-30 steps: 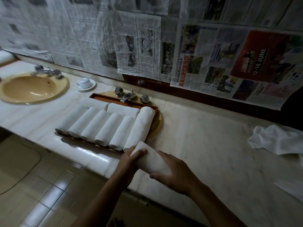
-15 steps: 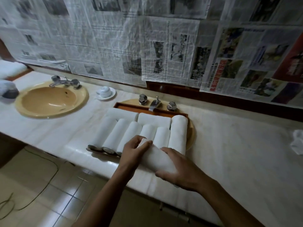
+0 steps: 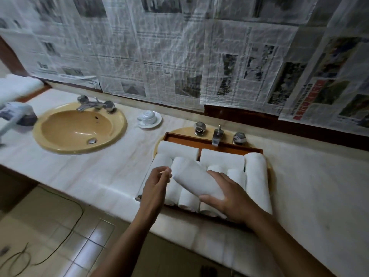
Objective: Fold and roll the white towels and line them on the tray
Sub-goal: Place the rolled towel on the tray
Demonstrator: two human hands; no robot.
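The right hand (image 3: 229, 198) holds a rolled white towel (image 3: 197, 182), fingers curled over its far side and thumb under the near end. The roll lies aslant above the tray (image 3: 209, 137), its free end pointing up and to the left. The left hand (image 3: 157, 184) is just beside that free end, its fingers loosely bent and gripping nothing; whether the fingertips touch the cloth I cannot tell.

The tray is of brown wood and sits on top of a second sink (image 3: 179, 131), whose yellow rim shows round the tray's far corners. That sink's tap (image 3: 217, 134) stands just behind the tray's back rim. In the tray, a front row (image 3: 257, 180) of rolled towels lies side by side, each running from front to back; the held roll and the right hand hide the middle of the row. Behind the row a back pair (image 3: 221, 158) of rolls lies crosswise, end to end, with a narrow gap of bare wood between them.

The worktop (image 3: 309, 176) is of pale marble. To the left in it is a yellow sink (image 3: 79, 128) with a chrome tap (image 3: 93, 103). A white cup (image 3: 148, 116) sits upturned on a saucer between the two sinks, near the wall. Newspaper (image 3: 159, 56) covers the wall behind. On the tiled floor (image 3: 60, 256) below, a dark cable (image 3: 65, 232) lies in loops.
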